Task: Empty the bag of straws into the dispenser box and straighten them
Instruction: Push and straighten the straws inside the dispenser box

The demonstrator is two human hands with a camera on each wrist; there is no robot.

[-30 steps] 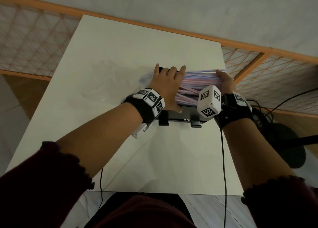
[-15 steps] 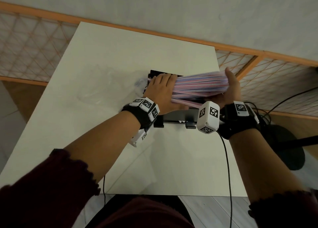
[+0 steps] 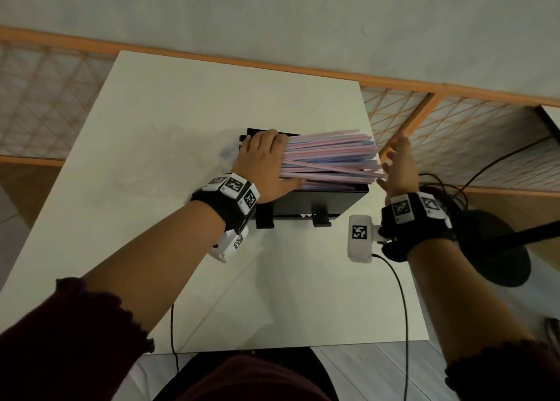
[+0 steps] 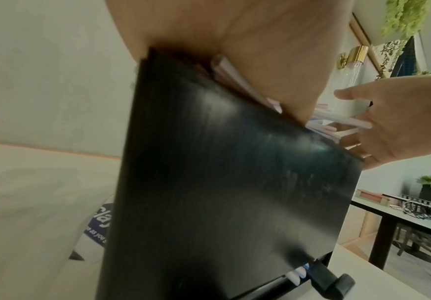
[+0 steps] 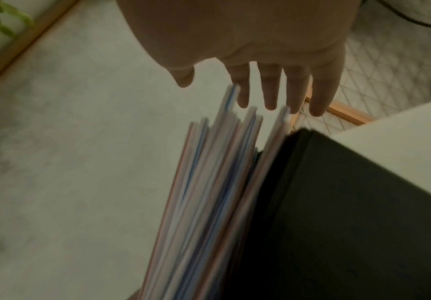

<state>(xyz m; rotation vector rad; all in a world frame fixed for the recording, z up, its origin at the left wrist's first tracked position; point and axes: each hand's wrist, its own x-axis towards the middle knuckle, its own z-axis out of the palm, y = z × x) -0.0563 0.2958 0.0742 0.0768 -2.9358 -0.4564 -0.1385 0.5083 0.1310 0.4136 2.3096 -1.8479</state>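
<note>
The black dispenser box (image 3: 318, 202) stands near the table's right edge. A pile of pink, blue and white straws (image 3: 330, 158) lies in it, slanted, with the right ends sticking out past the box's right rim. My left hand (image 3: 266, 158) covers the left ends, fingers curled over the far side and thumb along the near side. My right hand (image 3: 397, 164) is flat with straight fingers, its palm facing the right ends of the straws (image 5: 224, 162) and just touching the nearest ones. In the left wrist view the straws (image 4: 237, 79) are pinned under my palm at the box (image 4: 234, 182) rim.
The empty clear bag (image 3: 169, 164) lies on the white table (image 3: 303, 294) left of the box, its blue label (image 4: 98, 223) showing. A wooden lattice screen (image 3: 454, 140) runs behind. A black round base (image 3: 497, 249) and cables sit off the right edge.
My right hand has let go of the right end of the bundle, opened and drawn back to the right. The straws have dropped lower into the box. My left hand stays on their left ends.
</note>
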